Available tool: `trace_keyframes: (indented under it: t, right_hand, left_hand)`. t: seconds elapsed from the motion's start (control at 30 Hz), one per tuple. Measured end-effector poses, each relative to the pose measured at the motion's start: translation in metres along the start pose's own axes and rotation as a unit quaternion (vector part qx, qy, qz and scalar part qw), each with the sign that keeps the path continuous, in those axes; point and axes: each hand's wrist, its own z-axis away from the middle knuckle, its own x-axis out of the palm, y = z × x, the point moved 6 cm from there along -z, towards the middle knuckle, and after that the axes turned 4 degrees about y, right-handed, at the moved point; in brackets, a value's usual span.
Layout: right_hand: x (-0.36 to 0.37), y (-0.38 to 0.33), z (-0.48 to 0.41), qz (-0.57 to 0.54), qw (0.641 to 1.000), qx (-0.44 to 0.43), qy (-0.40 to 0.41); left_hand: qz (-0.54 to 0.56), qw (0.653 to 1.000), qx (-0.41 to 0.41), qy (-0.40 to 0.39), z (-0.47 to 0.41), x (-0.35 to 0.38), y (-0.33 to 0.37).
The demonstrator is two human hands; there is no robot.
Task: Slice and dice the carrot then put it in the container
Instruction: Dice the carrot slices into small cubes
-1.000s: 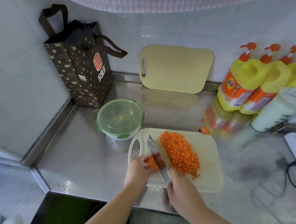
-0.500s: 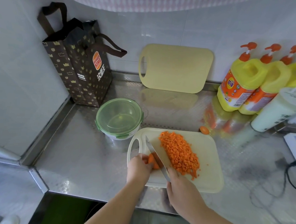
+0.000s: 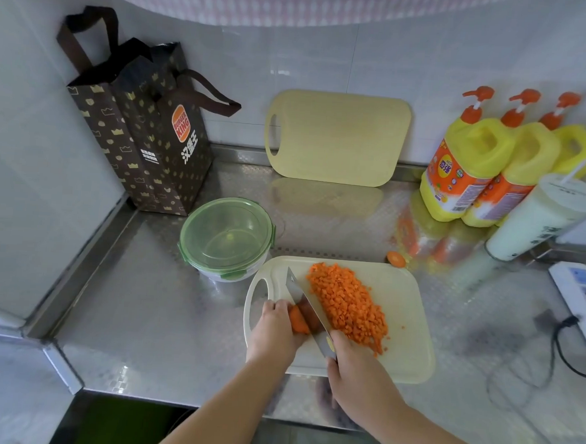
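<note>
Handle of knife (image 3: 305, 305) hidden inside right grip (image 3: 354, 373). Part of carrot stub (image 3: 297, 321) covered by left grip (image 3: 275, 327) fingers and the blade. At 2 o'clock, third yellow bottle (image 3: 577, 146) mostly behind second yellow bottle (image 3: 529, 150). Power strip (image 3: 575, 301) cut off at 3 o'clock edge. Print on cup (image 3: 542, 220) too blurred to read.

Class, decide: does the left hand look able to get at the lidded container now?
Probably yes: the container sits just beyond the left hand with nothing between, though that hand holds the carrot stub.
</note>
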Motion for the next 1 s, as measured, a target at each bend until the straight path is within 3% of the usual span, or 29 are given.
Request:
trace_keyframes:
  t: [0.2, 0.33, 0.5, 0.83, 1.0]
  right_hand:
    - [-0.002, -0.003, -0.002, 0.011, 1.000, -0.004, 0.009]
    - [-0.003, -0.005, -0.003, 0.020, 1.000, -0.007, 0.003]
    - [-0.002, -0.008, -0.004, 0.037, 0.999, -0.018, -0.006]
    - [-0.005, -0.004, -0.007, 0.045, 0.998, -0.024, -0.034]
    - [-0.030, -0.008, -0.010, 0.059, 0.998, 0.002, 0.038]
  left_hand:
    - [-0.004, 1.000, 0.004, 0.003, -0.005, 0.000, 0.003]
    - [0.068, 0.997, 0.003, -0.024, -0.005, -0.003, -0.003]
    - [0.196, 0.979, -0.061, -0.016, -0.006, -0.006, -0.019]
    - [0.222, 0.969, -0.111, 0.008, -0.005, -0.006, -0.017]
    - [0.241, 0.962, -0.124, -0.001, -0.004, -0.006, -0.018]
